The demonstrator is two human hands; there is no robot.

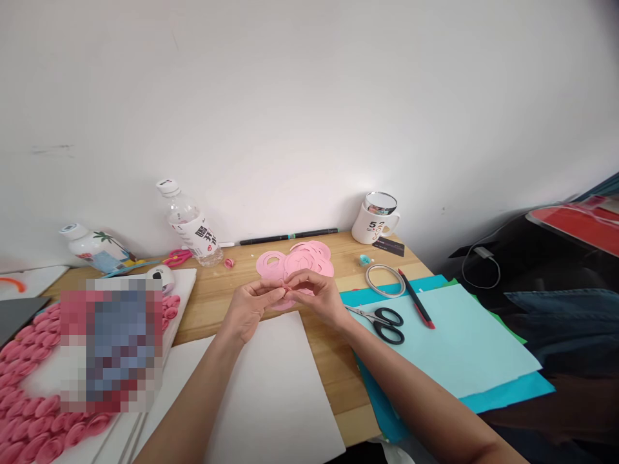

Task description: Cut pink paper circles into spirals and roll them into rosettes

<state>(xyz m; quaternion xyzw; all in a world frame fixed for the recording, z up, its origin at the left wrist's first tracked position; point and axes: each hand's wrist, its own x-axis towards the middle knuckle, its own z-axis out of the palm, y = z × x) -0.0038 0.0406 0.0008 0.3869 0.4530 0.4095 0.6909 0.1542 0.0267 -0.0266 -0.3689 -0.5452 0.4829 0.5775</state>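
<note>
My left hand point(251, 306) and my right hand point(314, 293) meet fingertip to fingertip over the table. Between them both pinch a small bit of pink paper point(285, 289), mostly covered by the fingers. Just behind and under the hands lies a pile of pink paper spirals point(307, 258), cut in rings. A small rolled pink paper rose point(229, 263) rests to the left of the pile, and a rolled light blue one point(364, 260) to its right. White sheets point(271, 386) lie under my forearms.
Scissors point(384, 324), a red and black pen point(416, 299) and a tape roll point(385, 281) lie about blue paper sheets point(464, 341) at right. A mug point(370, 222) and a water bottle point(193, 225) stand near the wall. Pink roses point(43, 412) cover a board at left.
</note>
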